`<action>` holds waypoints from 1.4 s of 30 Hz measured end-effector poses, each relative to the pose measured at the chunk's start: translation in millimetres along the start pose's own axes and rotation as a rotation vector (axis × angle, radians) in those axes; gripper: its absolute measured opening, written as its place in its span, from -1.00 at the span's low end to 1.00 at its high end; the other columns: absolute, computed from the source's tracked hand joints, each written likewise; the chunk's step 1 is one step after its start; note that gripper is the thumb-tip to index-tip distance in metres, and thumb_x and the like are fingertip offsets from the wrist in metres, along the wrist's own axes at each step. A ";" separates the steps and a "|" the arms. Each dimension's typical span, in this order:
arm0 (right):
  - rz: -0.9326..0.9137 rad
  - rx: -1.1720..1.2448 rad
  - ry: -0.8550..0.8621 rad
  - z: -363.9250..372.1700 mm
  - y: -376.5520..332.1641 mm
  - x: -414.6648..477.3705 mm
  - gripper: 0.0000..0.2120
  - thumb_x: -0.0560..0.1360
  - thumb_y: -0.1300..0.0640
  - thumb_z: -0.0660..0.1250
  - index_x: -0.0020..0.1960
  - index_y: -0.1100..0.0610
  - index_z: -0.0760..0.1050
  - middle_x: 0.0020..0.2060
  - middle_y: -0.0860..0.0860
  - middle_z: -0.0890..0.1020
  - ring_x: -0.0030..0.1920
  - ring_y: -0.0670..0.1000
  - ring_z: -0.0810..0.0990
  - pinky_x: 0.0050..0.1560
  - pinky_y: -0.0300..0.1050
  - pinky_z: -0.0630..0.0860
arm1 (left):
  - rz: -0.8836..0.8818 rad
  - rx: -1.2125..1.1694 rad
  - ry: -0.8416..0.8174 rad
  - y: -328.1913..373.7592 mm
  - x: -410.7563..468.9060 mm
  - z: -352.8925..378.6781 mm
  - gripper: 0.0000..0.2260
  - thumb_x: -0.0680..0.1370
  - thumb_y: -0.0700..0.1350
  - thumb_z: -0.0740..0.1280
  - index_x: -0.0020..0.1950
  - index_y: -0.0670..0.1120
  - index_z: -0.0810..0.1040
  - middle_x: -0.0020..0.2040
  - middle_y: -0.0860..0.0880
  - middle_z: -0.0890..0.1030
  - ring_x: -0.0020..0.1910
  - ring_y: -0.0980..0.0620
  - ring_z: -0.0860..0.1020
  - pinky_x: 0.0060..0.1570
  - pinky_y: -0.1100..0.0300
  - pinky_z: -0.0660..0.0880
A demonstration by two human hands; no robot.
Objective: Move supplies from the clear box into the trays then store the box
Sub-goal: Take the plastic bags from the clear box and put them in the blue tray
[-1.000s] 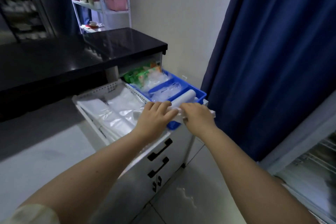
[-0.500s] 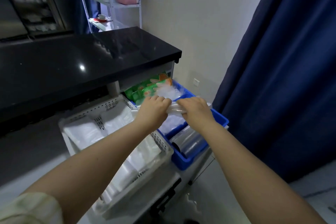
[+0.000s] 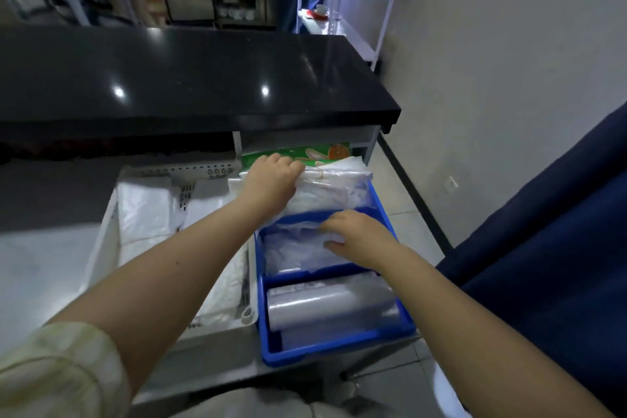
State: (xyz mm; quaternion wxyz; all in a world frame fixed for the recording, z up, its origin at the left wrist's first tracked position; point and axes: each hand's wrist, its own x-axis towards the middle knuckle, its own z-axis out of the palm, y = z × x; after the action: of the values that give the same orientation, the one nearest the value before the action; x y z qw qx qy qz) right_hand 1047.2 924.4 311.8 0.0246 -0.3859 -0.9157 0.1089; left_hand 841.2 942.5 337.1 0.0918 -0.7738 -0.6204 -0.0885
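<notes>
Grip: left hand (image 3: 271, 180) curls its fingers over a white plastic bundle (image 3: 332, 187); right hand (image 3: 359, 237) lies flat, fingers loose, on clear bags (image 3: 295, 248).
Trays: two, side by side; one blue tray (image 3: 339, 351) with three compartments, one white perforated basket (image 3: 176, 173).
Rolls: two glossy clear cylinders (image 3: 329, 309) in the nearest compartment.
Green packet (image 3: 322, 151): one, at the back.

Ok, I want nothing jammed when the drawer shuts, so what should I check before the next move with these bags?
1. Left hand gripping the white bag bundle: ok.
2. Bundle seated inside the blue tray: not ok, it bulges above the rim.
3. Right hand holding down the clear bags in the middle compartment: ok.
4. Rolls lying within the near compartment: ok.
5. Clear box in sight: not ok.
</notes>
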 end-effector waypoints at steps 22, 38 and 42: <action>0.063 -0.156 -0.491 45.3 23.1 62.7 -0.36 0.43 -0.10 0.39 0.43 0.03 0.30 0.35 0.09 0.46 0.29 0.18 0.46 0.32 0.13 0.38 | -0.253 -0.063 0.125 -13.6 -17.5 -10.7 -0.69 0.42 -0.19 0.41 0.15 -0.13 0.54 0.00 -0.12 0.62 -0.03 -0.17 0.51 -0.08 0.00 0.40; 0.065 -0.200 0.168 -61.7 51.8 -14.7 -0.82 0.28 0.20 0.43 -0.15 0.11 0.50 -0.14 0.01 0.58 -0.17 0.02 0.45 -0.17 -0.13 0.38 | -0.171 -0.156 0.110 -2.0 11.5 -9.5 -0.84 0.43 -0.04 0.38 -0.02 -0.02 0.54 -0.16 -0.01 0.60 -0.16 -0.07 0.53 -0.24 0.10 0.44; 0.156 -0.167 0.277 -89.5 68.6 -43.6 -0.88 0.36 0.12 0.39 -0.13 0.10 0.53 -0.15 0.03 0.61 -0.18 -0.01 0.47 -0.14 -0.17 0.36 | -0.112 -0.212 0.048 22.3 20.0 -2.5 -0.82 0.44 -0.04 0.39 0.02 -0.01 0.55 -0.09 -0.04 0.61 -0.10 -0.09 0.55 -0.17 0.08 0.48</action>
State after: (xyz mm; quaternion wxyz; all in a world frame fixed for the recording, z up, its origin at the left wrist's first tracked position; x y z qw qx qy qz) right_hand 1137.4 956.0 385.8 0.1099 -0.4678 -0.8767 -0.0204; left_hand 867.2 956.0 343.8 0.0193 -0.7410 -0.6474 -0.1773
